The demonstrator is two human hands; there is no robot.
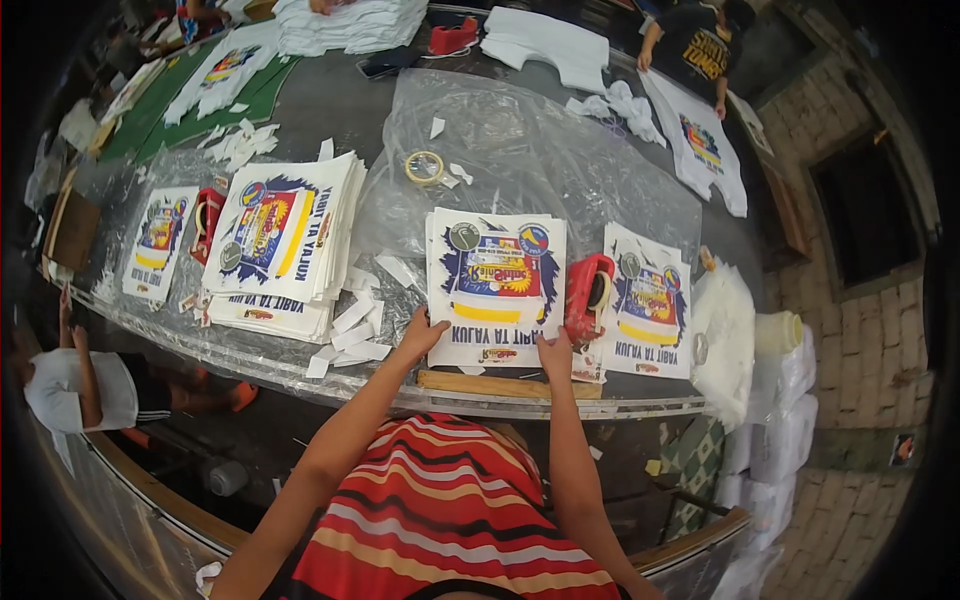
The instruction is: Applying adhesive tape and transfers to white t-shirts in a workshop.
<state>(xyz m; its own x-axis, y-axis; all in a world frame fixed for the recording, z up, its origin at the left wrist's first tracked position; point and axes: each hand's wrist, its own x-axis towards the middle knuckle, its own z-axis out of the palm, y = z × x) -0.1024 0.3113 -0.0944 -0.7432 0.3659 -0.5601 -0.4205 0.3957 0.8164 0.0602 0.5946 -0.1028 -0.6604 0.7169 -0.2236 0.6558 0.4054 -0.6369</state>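
A printed sheet (496, 277) with mirrored lettering lies before me on the table, on top of other sheets. My left hand (429, 333) pinches its near left edge, and the thumb rests on the print. My right hand (554, 349) grips the near right corner. Just right of the sheet stands a red tape dispenser (589, 296). A stack of similar sheets (649, 300) lies beyond that dispenser. To the left is a thicker pile of printed sheets (274, 225), with white paper strips (352, 330) scattered between it and my left hand.
A tape roll (425, 168) lies on clear plastic film (480, 112). A second red dispenser (206, 225) stands left. A wooden strip (510, 384) runs along the near edge. One person (694, 45) handles a white shirt (701, 142); another person (82, 390) is at lower left.
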